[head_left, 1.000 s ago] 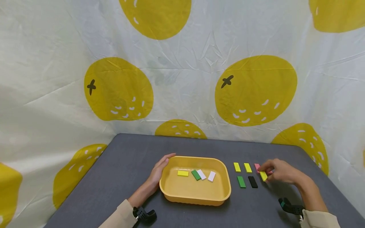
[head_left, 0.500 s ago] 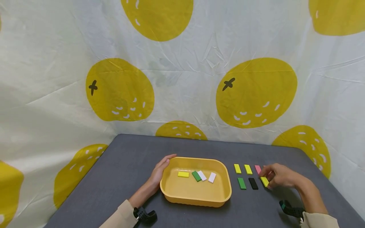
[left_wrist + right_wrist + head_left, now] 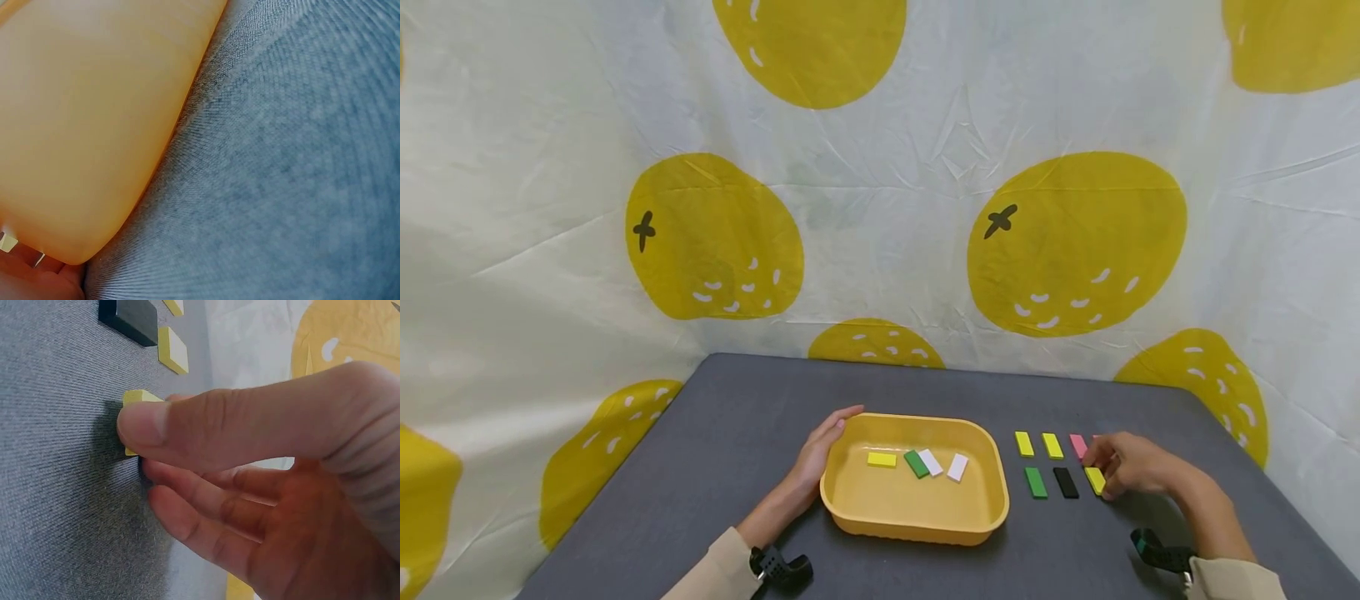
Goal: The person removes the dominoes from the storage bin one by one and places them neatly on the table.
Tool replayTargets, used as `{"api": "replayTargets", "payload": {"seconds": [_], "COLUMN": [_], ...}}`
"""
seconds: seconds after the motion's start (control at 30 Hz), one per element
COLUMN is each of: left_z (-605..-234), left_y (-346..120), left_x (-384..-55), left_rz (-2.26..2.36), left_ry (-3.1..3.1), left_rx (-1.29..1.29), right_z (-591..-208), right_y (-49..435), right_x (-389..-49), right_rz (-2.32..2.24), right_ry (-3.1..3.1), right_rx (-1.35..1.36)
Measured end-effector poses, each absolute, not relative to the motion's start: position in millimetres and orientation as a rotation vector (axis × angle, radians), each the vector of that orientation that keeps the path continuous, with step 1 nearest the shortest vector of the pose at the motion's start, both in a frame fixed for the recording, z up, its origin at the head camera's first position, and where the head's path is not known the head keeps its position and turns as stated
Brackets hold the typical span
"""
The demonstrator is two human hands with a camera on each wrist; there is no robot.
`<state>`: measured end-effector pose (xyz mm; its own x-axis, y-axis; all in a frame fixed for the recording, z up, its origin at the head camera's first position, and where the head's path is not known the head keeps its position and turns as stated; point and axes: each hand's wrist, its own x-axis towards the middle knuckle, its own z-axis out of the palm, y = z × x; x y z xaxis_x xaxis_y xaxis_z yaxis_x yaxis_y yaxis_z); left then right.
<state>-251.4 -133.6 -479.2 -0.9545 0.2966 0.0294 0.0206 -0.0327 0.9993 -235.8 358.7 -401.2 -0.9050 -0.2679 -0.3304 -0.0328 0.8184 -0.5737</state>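
Observation:
A yellow plastic tub (image 3: 917, 533) stands on the table, holding a yellow block (image 3: 882, 459), a green block (image 3: 916, 463) and two white blocks (image 3: 957, 467). My left hand (image 3: 816, 454) holds the tub at its far left corner, its fingers reaching round the outside; part of them shows below the tub wall (image 3: 94, 137) in the left wrist view. Over on the right, my right hand (image 3: 1138, 464) pinches a yellow block (image 3: 1095, 480) at the table surface, thumb (image 3: 142, 424) in front. The fingers on the block's far side are partly hidden.
Left of the right hand, two yellow blocks (image 3: 1024, 444) and a pink block (image 3: 1078, 446) form a back row, with another pink edge partly hidden by the hand. A green block (image 3: 1035, 482) and a black block (image 3: 1065, 482) lie in front. A fruit-patterned curtain (image 3: 880, 233) hangs behind the table.
My right hand has brought the yellow block slightly nearer and down, into line with the black block in the front row. My left hand and the tub stay in place.

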Motion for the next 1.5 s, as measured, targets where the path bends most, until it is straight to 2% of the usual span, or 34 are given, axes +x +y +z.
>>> {"api": "replayTargets", "payload": {"seconds": [0.67,1.5], "left_z": [-478.1,-478.7], "left_y": [-133.0,-133.1], "left_x": [-251.2,-252.7], "left_rz": [2.104,2.104], "left_ry": [2.041,2.034], "left_rx": [0.346,0.343], "right_z": [-403.2,-397.1], "right_y": [352.9,357.1], "right_x": [-235.2,-233.7], "right_rz": [-0.751,-0.758], "right_ry": [2.597,2.592], "right_rx": [-0.154,-0.222]}}
